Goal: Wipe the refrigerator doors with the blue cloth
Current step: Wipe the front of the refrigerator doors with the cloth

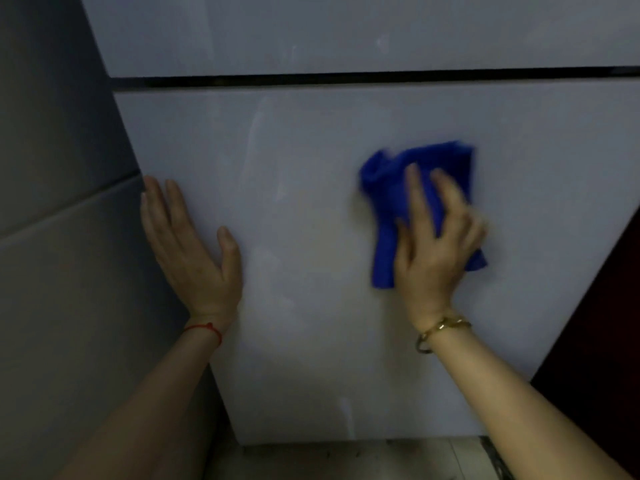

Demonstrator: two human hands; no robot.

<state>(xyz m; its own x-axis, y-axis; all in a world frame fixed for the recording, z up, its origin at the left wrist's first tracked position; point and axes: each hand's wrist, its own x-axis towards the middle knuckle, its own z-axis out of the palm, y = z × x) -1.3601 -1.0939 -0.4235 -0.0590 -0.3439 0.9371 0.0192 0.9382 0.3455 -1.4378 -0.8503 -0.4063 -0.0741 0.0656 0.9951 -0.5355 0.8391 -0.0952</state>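
Spanning most of the frame, the lower refrigerator door (311, 237) sits below the dark seam under the upper door (346, 32). The left hand (188, 244) lies flat at the door's left edge, fingers open and holding nothing. The right hand (436, 244) presses the blue cloth (391, 174) to the door's right half, fingers spread over it; the cloth's long axis runs up-down, extending above the fingertips, with unwiped streaks lying to its left.
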